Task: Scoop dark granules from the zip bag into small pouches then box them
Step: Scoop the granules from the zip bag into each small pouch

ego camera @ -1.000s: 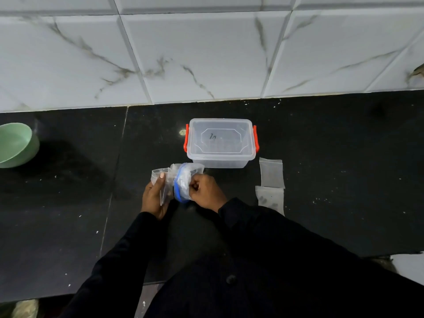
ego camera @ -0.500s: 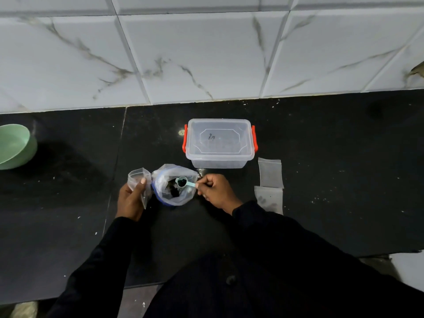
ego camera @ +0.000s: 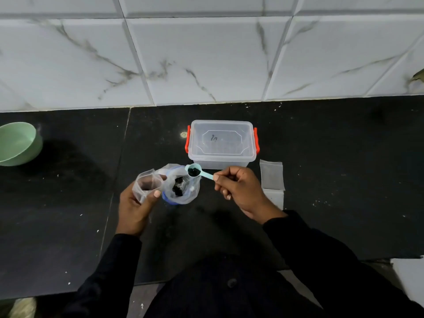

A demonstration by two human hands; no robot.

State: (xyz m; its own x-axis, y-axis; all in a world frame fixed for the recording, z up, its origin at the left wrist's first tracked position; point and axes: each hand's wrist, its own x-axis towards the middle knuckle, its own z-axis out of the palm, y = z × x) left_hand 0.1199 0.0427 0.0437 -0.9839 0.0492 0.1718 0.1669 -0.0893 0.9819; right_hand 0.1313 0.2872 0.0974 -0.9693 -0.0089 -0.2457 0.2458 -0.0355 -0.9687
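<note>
My left hand [ego camera: 135, 207] holds a small clear pouch [ego camera: 146, 184] with its mouth open, just left of the zip bag [ego camera: 181, 191]. The zip bag has a blue rim, stands open on the black counter and shows dark granules inside. My right hand [ego camera: 238, 191] pinches the handle of a small teal scoop [ego camera: 195, 171]. The scoop's bowl is heaped with dark granules and hangs over the zip bag's far edge. Behind them stands a clear plastic box [ego camera: 221, 146] with red latches and its lid on.
Two flat clear pouches [ego camera: 271, 175] lie on the counter to the right of my right hand. A green bowl [ego camera: 17, 143] sits at the far left. A white marble-tiled wall rises behind the counter [ego camera: 344, 157].
My right hand has lifted the scoop, now full of granules, out of the zip bag. My left hand brought the open pouch a little closer to the bag.
</note>
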